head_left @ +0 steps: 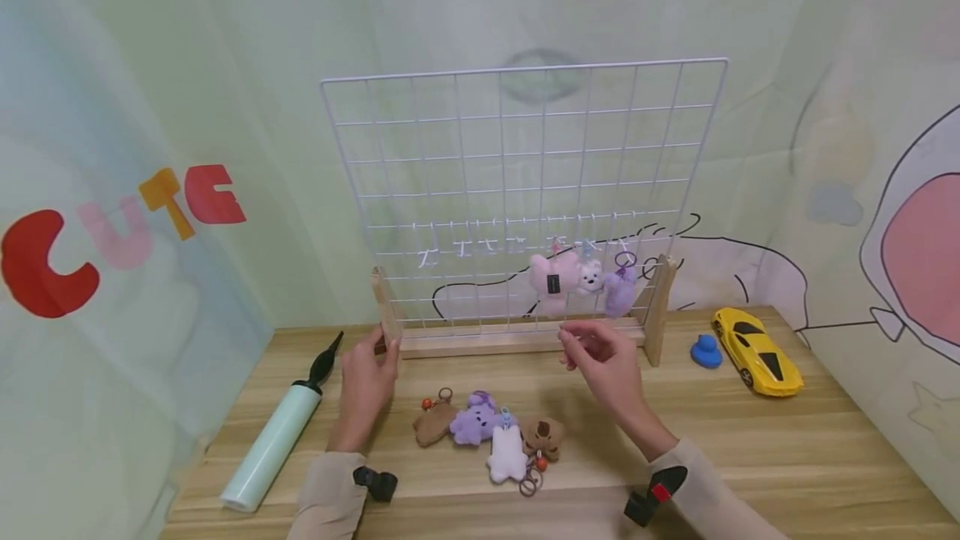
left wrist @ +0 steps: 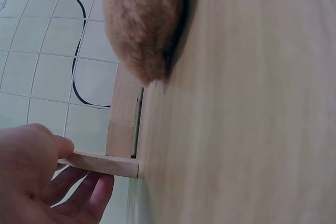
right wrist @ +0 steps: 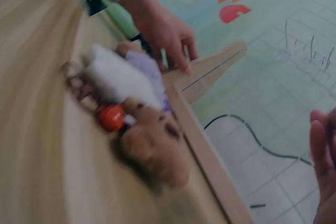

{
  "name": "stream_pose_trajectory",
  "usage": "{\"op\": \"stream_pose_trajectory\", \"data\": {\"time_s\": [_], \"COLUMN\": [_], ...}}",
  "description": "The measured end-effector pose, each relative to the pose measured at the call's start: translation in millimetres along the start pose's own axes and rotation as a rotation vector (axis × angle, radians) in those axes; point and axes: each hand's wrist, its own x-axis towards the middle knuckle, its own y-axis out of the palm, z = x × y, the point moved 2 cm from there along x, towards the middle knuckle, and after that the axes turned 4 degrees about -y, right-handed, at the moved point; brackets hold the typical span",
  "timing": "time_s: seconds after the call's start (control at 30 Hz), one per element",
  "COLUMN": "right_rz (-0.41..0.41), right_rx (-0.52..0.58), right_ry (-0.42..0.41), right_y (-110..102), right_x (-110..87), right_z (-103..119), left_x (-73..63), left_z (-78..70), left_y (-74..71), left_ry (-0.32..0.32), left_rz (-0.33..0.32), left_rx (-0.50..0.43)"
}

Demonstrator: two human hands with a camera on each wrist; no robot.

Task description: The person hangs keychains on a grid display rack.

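Observation:
My left hand (head_left: 367, 382) grips the left wooden upright (head_left: 386, 302) of a white wire grid rack (head_left: 525, 190). In the left wrist view, the thumb lies on one side of this wooden piece (left wrist: 100, 163) and the fingers on the other. My right hand (head_left: 611, 369) hovers before the rack's base with fingers loosely bent, nothing visible in them. Above it, a pink plush keychain (head_left: 551, 273), a small white plush (head_left: 590, 277) and a purple one (head_left: 620, 292) hang from hooks. On the table between the hands lie brown (head_left: 433, 423), purple (head_left: 474, 423), white (head_left: 507, 454) and bear (head_left: 543, 436) plush keychains.
Several hooks with no plush (head_left: 461, 249) hang along the grid's left part. A pale green hand pump (head_left: 273, 444) lies at the table's left. To the right are a blue toy duck (head_left: 706, 352) and a yellow toy car (head_left: 757, 354). A printed cloth backdrop (head_left: 300, 190) stands behind.

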Motion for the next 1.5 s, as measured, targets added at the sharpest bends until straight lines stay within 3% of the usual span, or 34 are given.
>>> {"op": "stream_pose_trajectory", "data": {"time_s": [0.33,0.5,0.7,0.83,0.97,1.07,1.27,1.5], "right_rz": [0.477,0.608,0.658,0.84,1.014,1.034,0.983,0.963], "right_rx": [-0.146,-0.145,-0.148,-0.131,-0.137,-0.167,-0.177,-0.205], "right_ry": [0.071,0.103,0.019,-0.065,-0.072,-0.034,0.07,0.069], "right_y": [-22,-22,-19,-11,-3,-1,-10,-19], "right_x": [-39.4,-47.5,-51.9,-60.7,-70.0,-71.1,-62.4,-52.7], "right_z": [-31,-38,-34,-25,-19,-18,-24,-30], "left_x": [-1.2,-1.5,-1.7,-2.1,-2.1,-1.3,0.1,0.9], "left_z": [0.0,-0.1,-0.6,-0.9,-1.1,-1.3,-1.9,-0.4], "left_y": [-0.7,0.4,1.6,2.0,2.1,1.9,1.7,1.9], "left_ry": [-0.026,-0.054,-0.06,-0.052,-0.041,-0.032,-0.023,-0.021], "left_rz": [0.006,0.019,0.029,0.027,0.027,0.026,0.023,0.016], "left_rx": [-0.008,-0.002,0.005,0.007,0.007,0.004,0.002,0.003]}}
